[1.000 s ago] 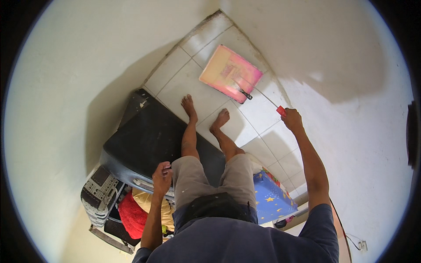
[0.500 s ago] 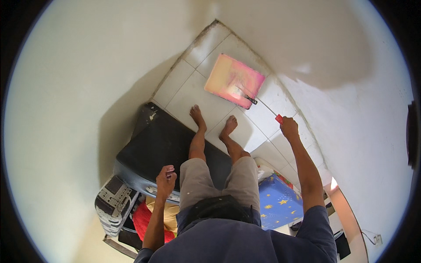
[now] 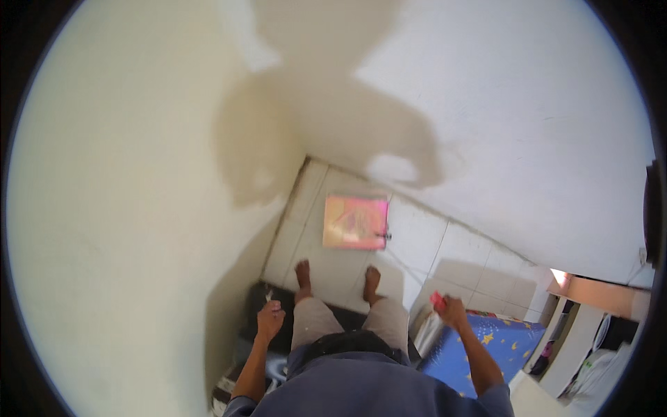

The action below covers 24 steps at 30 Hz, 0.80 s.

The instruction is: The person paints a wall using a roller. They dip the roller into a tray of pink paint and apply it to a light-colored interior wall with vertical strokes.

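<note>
My right hand point(image 3: 453, 311) is closed on the red handle point(image 3: 437, 300) of a tool with a long thin metal rod. Blurred, the rod reaches down toward a square pink-and-yellow tray-like thing point(image 3: 339, 221) on the floor, just beyond my feet. A small dark piece point(image 3: 383, 237) shows at the square's right edge; I cannot tell whether it belongs to the tool. On the left, my left hand point(image 3: 270, 321) hangs in the air with loosely bent fingers and nothing visible in them. Below it lies a large black slab-like object point(image 3: 256, 306).
Two pale walls meet beyond the tiled floor point(image 3: 313, 243), with my shadow on them. To the right lies a blue star-patterned thing point(image 3: 497, 347), with shelves point(image 3: 573, 347) holding items past it. My bare feet point(image 3: 372, 279) stand near the square.
My view has tilted up, showing more wall and shelving. My right hand keeps its hold on the red-handled tool. The left hand remains raised on its side, its fingers loosely bent.
</note>
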Each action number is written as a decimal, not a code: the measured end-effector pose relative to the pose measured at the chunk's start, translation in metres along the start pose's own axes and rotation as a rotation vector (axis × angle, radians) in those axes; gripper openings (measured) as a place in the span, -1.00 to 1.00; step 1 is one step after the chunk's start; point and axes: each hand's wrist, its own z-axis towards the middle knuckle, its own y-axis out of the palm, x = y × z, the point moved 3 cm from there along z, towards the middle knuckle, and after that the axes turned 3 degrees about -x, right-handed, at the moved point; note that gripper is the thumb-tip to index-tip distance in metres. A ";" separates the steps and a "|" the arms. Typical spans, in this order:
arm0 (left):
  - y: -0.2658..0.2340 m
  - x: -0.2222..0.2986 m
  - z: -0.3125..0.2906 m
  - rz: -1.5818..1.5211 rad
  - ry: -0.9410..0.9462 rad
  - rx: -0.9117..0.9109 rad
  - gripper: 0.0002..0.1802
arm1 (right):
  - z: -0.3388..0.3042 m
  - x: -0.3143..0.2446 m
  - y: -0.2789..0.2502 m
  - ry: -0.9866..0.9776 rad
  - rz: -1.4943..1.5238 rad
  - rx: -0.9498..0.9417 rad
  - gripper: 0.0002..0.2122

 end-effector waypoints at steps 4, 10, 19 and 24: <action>-0.028 0.016 0.041 0.179 0.213 -0.102 -0.70 | -0.094 -0.064 -0.017 0.030 0.144 0.077 -0.64; -0.081 0.033 0.080 0.258 0.245 -0.205 -0.60 | -0.134 -0.213 -0.028 -0.031 0.328 0.419 -0.68; -0.107 0.023 0.106 0.152 0.347 -0.130 -0.61 | -0.005 -0.368 -0.126 -0.354 0.935 0.917 -0.77; -0.096 -0.025 0.115 -0.047 0.450 -0.069 -0.69 | 0.010 -0.483 -0.257 -0.529 1.031 1.090 -0.76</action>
